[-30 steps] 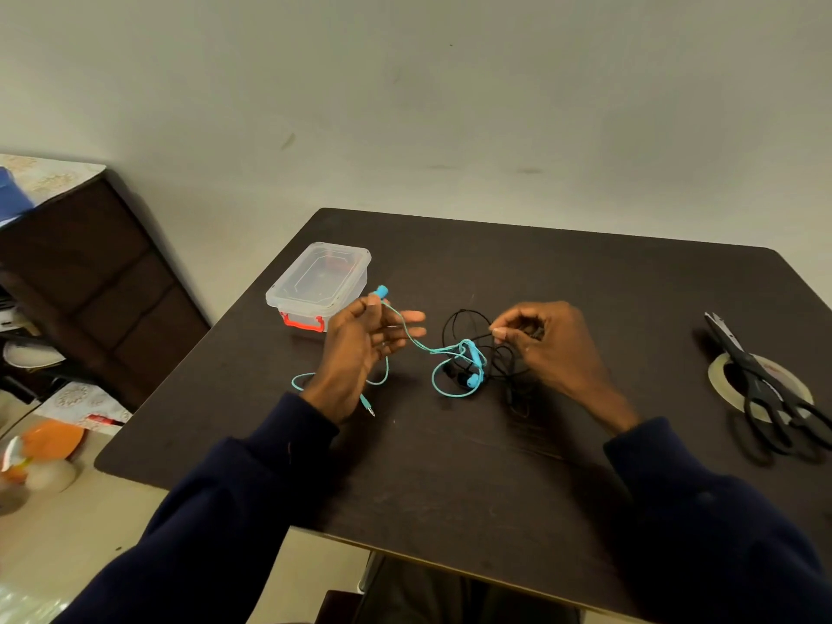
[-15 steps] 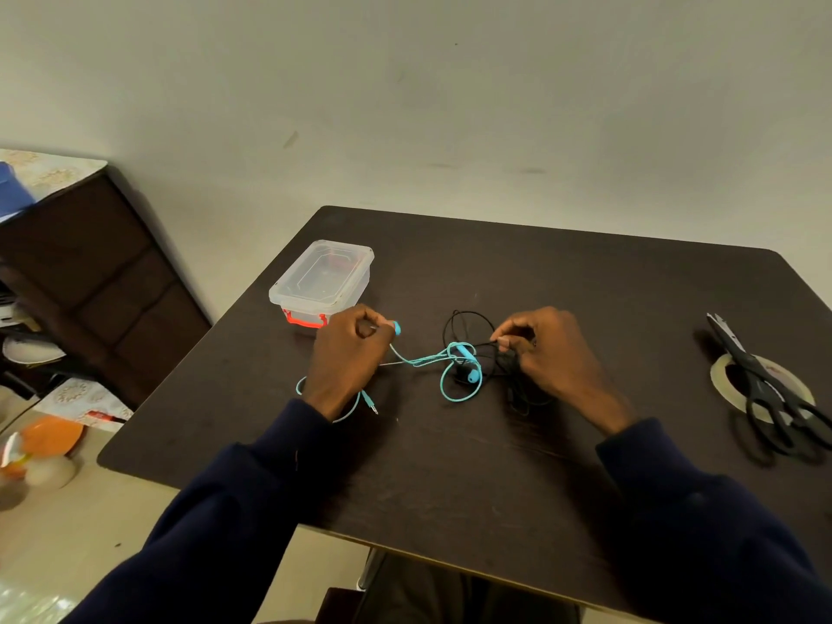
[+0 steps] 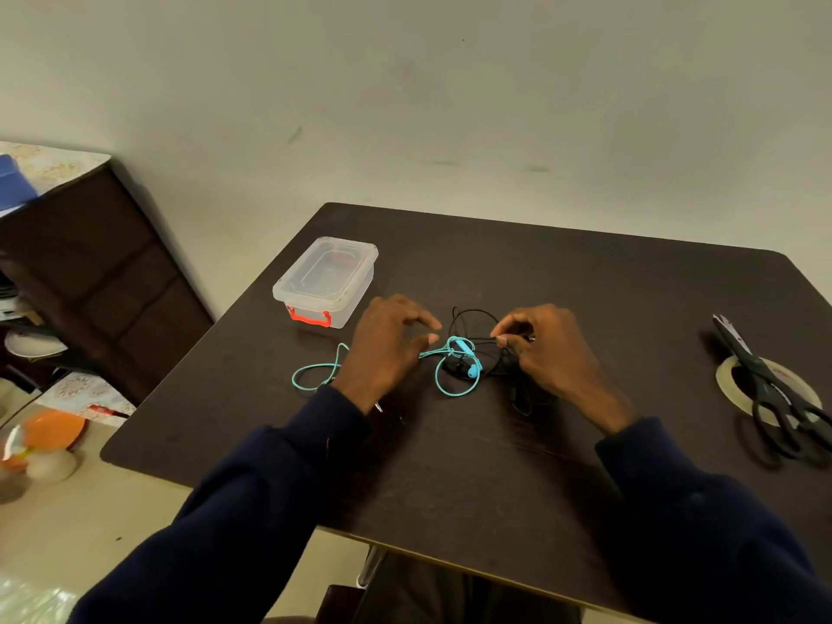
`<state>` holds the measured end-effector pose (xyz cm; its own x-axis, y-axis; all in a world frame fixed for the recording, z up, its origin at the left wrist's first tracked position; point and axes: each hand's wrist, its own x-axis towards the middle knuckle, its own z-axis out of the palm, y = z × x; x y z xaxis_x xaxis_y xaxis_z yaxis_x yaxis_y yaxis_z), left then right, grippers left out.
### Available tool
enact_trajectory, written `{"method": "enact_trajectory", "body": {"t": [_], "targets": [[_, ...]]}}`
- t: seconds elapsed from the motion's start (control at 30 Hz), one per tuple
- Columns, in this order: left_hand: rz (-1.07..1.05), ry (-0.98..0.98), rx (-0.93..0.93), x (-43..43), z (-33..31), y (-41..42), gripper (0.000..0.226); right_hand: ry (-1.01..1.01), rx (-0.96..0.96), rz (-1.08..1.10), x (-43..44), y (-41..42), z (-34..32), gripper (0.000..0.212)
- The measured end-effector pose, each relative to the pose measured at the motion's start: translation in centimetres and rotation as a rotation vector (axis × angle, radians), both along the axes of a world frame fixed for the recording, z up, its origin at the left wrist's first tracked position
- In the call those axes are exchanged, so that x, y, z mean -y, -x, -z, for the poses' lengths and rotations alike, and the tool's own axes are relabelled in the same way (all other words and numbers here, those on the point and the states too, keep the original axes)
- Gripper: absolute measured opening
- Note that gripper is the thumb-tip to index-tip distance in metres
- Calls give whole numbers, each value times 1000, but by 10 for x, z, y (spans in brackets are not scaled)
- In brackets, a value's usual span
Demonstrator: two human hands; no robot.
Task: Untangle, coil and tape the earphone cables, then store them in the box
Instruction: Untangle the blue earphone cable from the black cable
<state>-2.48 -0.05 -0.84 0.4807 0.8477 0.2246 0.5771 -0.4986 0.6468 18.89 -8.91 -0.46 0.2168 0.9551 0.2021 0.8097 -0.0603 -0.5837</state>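
A teal earphone cable (image 3: 455, 370) and a black earphone cable (image 3: 472, 318) lie tangled together mid-table. One teal loop (image 3: 315, 376) trails out to the left, passing under my left hand (image 3: 386, 349). That hand hovers low over the teal cable with fingers spread and fairly straight, fingertips beside the tangle, gripping nothing that I can see. My right hand (image 3: 547, 353) pinches a black strand between thumb and forefinger at the tangle's right side. The clear plastic box (image 3: 325, 281), lid on and red latch facing me, stands just left of my left hand.
Black scissors (image 3: 774, 389) lie across a tape roll (image 3: 727, 376) near the dark table's right edge (image 3: 801, 281). A dark cabinet (image 3: 90, 272) stands to the left of the table, with orange and white items (image 3: 45, 439) on the floor below.
My left hand let go of the teal earbud it was holding and sank toward the table with fingers spread. The right hand kept its pinch on the black cable.
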Motion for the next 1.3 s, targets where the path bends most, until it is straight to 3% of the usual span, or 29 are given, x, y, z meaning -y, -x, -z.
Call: {"method": "enact_trajectory", "body": {"t": [0.2, 0.3, 0.6, 0.73, 0.83, 0.93, 1.0, 1.07, 1.17, 1.3], "targets": [[157, 141, 25, -7, 6, -17, 19, -9, 15, -6, -1, 3, -1, 9], [156, 143, 48, -8, 7, -21, 10, -17, 17, -4, 0, 3, -1, 9], [83, 288, 458, -5, 3, -4, 9, 49, 129, 118, 6, -7, 2, 15], [71, 269, 551, -4, 1, 4, 15, 104, 188, 116, 7, -8, 3, 19], [90, 297, 543, -1, 1, 1, 17, -80, 298, 74, 5, -3, 0, 23], [107, 299, 555, 3, -2, -2, 12, -278, 66, -70, 6, 12, -11, 20], [115, 297, 568, 5, -2, -4, 10, -192, -117, -147, 6, 23, -19, 20], [119, 277, 563, 6, -2, -5, 11, -132, -177, -174, 6, 26, -19, 18], [121, 239, 539, 6, -1, -5, 11, -131, -259, -156, 5, 22, -15, 15], [125, 205, 522, 3, 4, 0, 10, -146, -538, -158, 4, 16, -13, 15]]}}
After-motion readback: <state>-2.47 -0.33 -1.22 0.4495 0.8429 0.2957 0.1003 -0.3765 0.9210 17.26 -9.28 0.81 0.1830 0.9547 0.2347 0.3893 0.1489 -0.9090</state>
